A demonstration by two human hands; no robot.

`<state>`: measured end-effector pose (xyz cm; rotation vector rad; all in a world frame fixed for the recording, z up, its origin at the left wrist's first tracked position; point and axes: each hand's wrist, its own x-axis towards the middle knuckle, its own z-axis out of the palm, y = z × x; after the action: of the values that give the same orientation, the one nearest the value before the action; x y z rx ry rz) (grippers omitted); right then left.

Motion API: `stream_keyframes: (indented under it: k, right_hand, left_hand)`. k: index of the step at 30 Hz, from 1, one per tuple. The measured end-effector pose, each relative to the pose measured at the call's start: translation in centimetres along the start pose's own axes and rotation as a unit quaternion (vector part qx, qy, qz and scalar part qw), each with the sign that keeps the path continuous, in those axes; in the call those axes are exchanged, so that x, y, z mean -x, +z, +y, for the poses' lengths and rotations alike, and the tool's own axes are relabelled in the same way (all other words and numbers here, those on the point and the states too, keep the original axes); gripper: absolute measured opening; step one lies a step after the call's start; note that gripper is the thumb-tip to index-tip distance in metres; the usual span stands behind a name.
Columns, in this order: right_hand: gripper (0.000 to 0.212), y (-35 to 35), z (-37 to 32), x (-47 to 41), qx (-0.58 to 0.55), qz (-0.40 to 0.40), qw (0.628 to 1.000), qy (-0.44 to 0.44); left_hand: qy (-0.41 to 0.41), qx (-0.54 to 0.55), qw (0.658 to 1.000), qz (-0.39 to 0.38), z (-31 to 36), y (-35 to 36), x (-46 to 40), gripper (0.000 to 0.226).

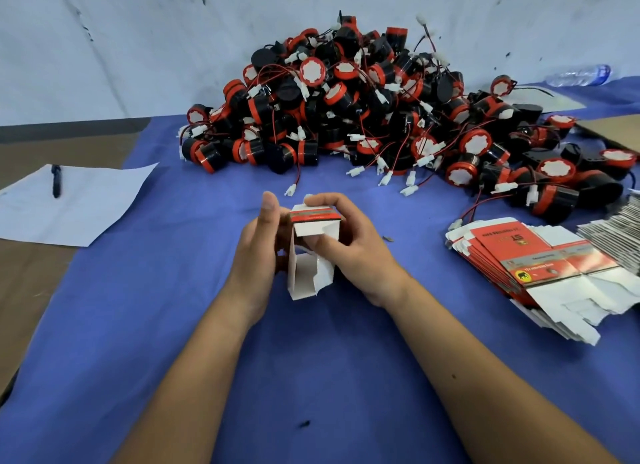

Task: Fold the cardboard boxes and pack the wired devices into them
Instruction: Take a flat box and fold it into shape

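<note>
At about four o'clock on the tabletop, the top flat carton of the stack showed upside-down print; only the big letters "ST" could be read. A yellow round sign with a black animal stood on it. Other lines were too blurred.

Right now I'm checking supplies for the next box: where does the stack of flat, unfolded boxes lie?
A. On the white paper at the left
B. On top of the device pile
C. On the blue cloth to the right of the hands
C: the stack of flat boxes lies on the blue cloth, right of both hands.
</note>
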<state>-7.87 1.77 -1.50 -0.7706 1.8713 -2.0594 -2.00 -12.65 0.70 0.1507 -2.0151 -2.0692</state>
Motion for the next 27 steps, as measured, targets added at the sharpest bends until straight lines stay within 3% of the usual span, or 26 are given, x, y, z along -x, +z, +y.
stream_keyframes:
  k: [6, 9, 13, 16, 19, 21, 24, 26, 27]
  right_hand:
    - [0.033, 0.6, 0.0, 0.0, 0.017, 0.135, 0.99, -0.025]
    - [0.032, 0.6, 0.0, -0.1, 0.03, 0.14, 0.99, -0.004]
    - [0.022, 0.0, -0.4, -0.2, -0.033, 0.122, 0.992, -0.012]
    - [0.019, 0.0, 0.1, -0.3, -0.004, 0.158, 0.987, -0.032]
    - [0.021, 0.4, 0.1, -0.4, -0.068, 0.248, 0.966, -0.008]
    - [0.038, 0.3, -0.2, -0.5, -0.109, 0.284, 0.952, 0.027]
    - [0.036, 0.3, -0.1, -0.4, -0.054, 0.276, 0.959, 0.047]
    - [0.023, 1.2, 0.0, -0.1, -0.031, 0.239, 0.968, 0.064]
    - [0.029, 1.7, -0.1, 0.1, -0.034, 0.216, 0.973, 0.071]
  left_hand:
    - [0.062, -0.033, 0.997, -0.043, -0.3, 0.4, 0.3, 0.05]
    - [0.083, -0.012, 0.996, -0.019, -0.9, 0.2, 0.0, 0.057]
    - [0.074, -0.011, 0.996, -0.057, -1.3, 0.1, 0.0, 0.059]
    - [0.077, -0.048, 0.996, -0.013, -1.6, 0.4, 0.3, 0.053]
    - [0.073, -0.064, 0.995, 0.027, -1.7, 0.2, 0.5, 0.073]
    - [0.064, -0.064, 0.996, -0.011, -1.7, -0.2, 0.6, 0.086]
    - [0.069, -0.07, 0.99, -0.1, -1.9, 0.3, 0.7, 0.11]
    - [0.077, -0.062, 0.992, -0.08, -2.0, 0.6, 0.5, 0.105]
    - [0.074, -0.054, 0.994, -0.053, -2.1, 0.6, 0.4, 0.093]
